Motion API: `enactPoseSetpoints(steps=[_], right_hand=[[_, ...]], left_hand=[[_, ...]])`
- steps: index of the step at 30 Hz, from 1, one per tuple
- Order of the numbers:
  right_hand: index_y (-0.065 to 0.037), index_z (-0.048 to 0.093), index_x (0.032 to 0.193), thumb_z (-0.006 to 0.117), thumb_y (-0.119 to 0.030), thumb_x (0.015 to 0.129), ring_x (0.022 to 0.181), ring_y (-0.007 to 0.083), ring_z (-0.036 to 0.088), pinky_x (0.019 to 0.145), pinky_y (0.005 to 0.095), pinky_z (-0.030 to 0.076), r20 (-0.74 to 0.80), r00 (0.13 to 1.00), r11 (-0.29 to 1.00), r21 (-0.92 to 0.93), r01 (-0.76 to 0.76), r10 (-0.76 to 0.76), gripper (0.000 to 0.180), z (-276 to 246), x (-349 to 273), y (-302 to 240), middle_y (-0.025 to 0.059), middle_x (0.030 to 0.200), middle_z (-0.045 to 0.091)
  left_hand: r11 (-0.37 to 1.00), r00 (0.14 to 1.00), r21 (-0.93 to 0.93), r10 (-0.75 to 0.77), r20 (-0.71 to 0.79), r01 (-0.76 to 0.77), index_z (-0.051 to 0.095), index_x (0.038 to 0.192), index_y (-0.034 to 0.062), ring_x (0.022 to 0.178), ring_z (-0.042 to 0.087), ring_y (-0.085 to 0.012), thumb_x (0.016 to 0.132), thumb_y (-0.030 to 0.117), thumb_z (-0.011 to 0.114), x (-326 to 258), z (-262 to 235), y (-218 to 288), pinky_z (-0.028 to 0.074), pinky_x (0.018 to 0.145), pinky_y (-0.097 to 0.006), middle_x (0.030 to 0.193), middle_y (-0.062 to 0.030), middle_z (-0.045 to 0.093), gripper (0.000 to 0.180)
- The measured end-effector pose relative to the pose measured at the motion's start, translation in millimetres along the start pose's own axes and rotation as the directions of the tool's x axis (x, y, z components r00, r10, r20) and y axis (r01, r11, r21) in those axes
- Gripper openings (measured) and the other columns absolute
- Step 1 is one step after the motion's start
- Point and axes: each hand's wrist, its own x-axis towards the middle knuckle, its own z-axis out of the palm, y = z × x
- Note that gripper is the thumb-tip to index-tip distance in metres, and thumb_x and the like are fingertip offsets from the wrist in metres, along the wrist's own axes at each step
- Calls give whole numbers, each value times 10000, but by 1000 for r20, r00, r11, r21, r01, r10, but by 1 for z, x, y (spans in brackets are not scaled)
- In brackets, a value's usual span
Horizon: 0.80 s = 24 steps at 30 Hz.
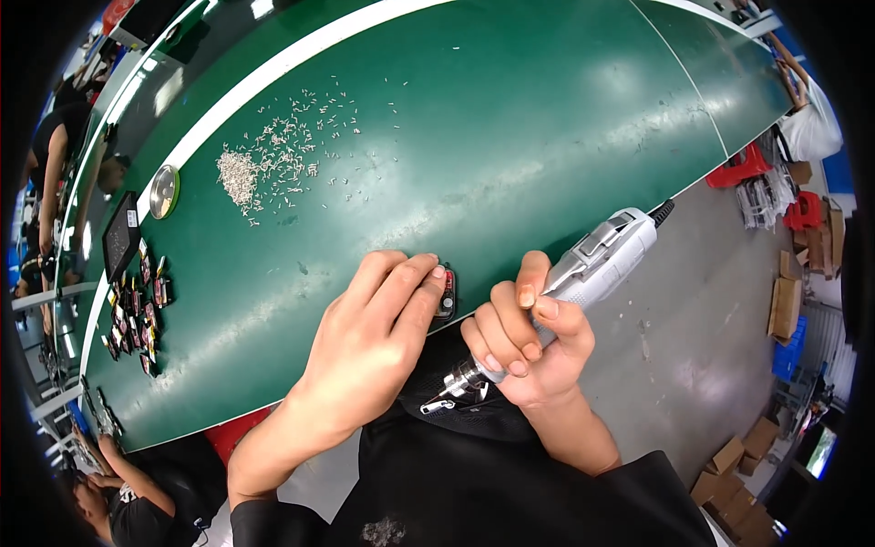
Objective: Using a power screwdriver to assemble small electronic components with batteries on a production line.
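Note:
Near the bench's front edge, my left hand (369, 337) closes its fingers over a small dark device (446, 301) with a red part, which rests on the green bench top. The hand hides much of that device. My right hand (533, 342) is wrapped around a light grey electric screwdriver (606, 255). Its cord end points up and away to the right, while the metal tip (439, 404) slants down to the left over my dark clothing, beyond the bench edge. Farther off lies a pile of tiny silvery screws (239, 178), with loose ones strewn to its right.
Left of the screws stands a round shallow dish (164, 191) with a green rim. Beside it are a black tray (121, 237) and a cluster of small dark parts (135, 319). Other people sit along the left side. Red stools (740, 167) and cardboard boxes (784, 296) are at right.

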Motion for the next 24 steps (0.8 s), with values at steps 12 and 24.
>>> enactPoseSetpoints(steps=[12, 24], right_hand=[[-61, 497, 940, 490, -127, 898, 460, 144, 435, 509, 312, 392, -267, 963, 999, -42, 25, -35, 79, 2, -13, 27, 18, 536, 401], [-4, 475, 973, 456, -105, 896, 384, 106, 378, 417, 276, 363, 269, 953, 876, -415, 246, -140, 128, 27, 35, -53, 21, 511, 409]], left_hand=[[974, 989, 197, 129, -65, -114, 599, 946, -94, 842, 612, -300, 644, -42, 680, -13, 15, 5, 533, 608, -348, 1015, -189, 615, 318], [950, 992, 289, 104, 76, -121, 637, 965, -151, 971, 596, -323, 617, 23, 600, -18, 5, 11, 541, 798, -336, 1076, -278, 613, 391]])
